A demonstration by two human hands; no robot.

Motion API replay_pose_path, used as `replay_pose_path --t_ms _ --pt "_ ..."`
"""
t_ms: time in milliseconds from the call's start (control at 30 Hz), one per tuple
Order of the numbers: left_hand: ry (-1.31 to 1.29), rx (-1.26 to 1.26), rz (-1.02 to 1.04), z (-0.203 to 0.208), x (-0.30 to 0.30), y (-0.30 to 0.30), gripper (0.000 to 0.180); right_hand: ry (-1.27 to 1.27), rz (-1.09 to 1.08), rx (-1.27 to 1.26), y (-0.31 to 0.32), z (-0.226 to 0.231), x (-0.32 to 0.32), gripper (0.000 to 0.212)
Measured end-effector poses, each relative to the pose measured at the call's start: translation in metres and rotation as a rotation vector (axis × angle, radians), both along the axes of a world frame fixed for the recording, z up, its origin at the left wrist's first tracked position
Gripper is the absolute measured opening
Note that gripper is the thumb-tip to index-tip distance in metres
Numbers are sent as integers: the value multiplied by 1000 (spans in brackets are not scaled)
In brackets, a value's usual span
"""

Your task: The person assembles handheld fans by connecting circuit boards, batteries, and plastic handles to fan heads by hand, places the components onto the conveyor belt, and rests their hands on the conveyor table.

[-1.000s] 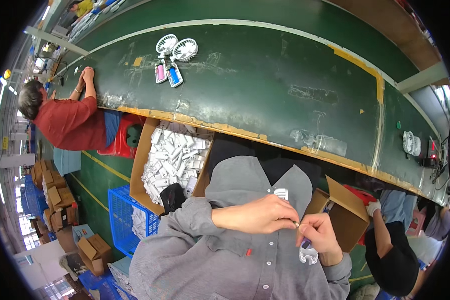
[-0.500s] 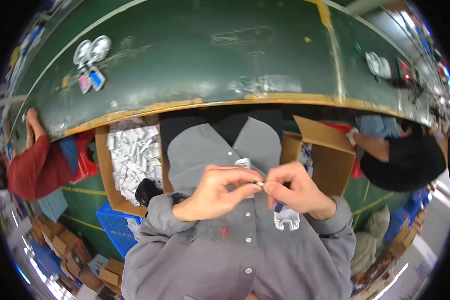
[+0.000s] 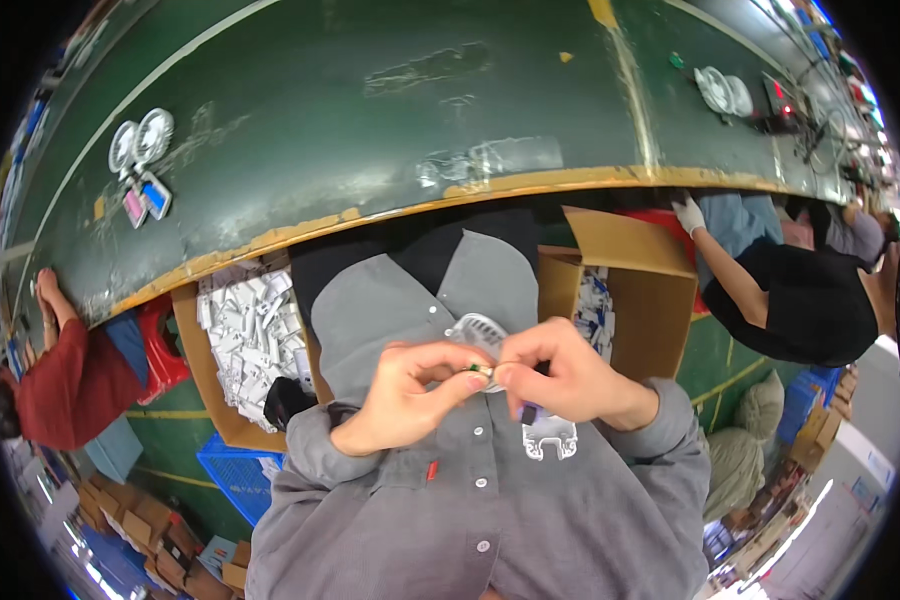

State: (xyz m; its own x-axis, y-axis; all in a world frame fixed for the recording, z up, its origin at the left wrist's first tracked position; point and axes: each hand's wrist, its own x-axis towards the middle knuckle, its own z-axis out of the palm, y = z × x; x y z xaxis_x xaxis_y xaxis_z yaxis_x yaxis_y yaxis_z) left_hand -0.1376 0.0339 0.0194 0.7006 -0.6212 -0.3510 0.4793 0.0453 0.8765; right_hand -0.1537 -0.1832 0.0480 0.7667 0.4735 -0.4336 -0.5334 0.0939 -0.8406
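White fan (image 3: 478, 328) obstructs beyond left hand (image 3: 400, 395); room above bench (image 3: 310, 120) middle; probably cables (image 3: 820, 140) right.

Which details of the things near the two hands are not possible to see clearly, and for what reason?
All in the head view:
- Small green part: full shape, covered by the fingers of the left hand and right hand; also too small.
- Round white plastic grille: its middle, behind the hands.
- Notched white plastic housing: upper end, covered by the right hand.
- White plastic pieces in the left brown cardboard box: lower layers, under the top ones.
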Motion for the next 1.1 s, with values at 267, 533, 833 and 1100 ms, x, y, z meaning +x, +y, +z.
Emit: replay_pose_path --t_ms 267,533,833,1100 --pt "115 -84 76 -3 8 4 12 -146 -90 -160 16 -5 -2 16" --pt "13 -24 239 -14 1 -4 8 -295 -151 -297 22 -9 1 14" --pt "189 13 -4 -3 0 8 12 -30 3 -43 4 -17 -9 19" --pt "198 -7 190 -4 -8 -1 16 -411 2 -391 11 0 -6 16"
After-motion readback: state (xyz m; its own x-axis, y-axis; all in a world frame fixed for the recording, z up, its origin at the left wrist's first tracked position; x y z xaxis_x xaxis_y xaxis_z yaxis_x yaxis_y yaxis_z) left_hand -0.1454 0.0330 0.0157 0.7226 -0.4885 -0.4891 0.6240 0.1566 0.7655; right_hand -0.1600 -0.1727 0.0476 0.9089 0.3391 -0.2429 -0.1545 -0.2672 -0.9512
